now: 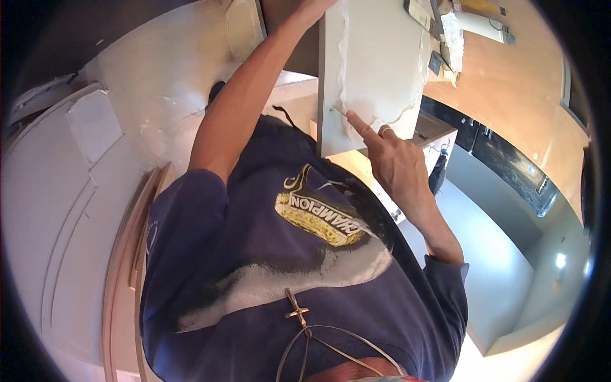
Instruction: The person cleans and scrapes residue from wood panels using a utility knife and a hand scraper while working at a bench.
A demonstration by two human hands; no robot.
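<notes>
In front of me is a pale panel [379,57], with rough white smears like dried adhesive or filler running along its borders. My right hand [398,159] is at its near end. The index finger is stretched out, its tip touching the panel beside a small dark mark [331,109]. A ring sits on another finger, and the remaining fingers are bent, partly hidden; I see nothing held in them. My left arm reaches up to the panel's far left corner. There my left hand [313,9] is cut off by the picture's upper edge, so its fingers do not show.
Leaning boards [130,254] and a white panelled piece [70,210] stand at the left. On the right, a dark counter-like strip [509,165] runs beside an orange-brown surface [528,83]. Tools and torn white material [450,44] lie at the upper right.
</notes>
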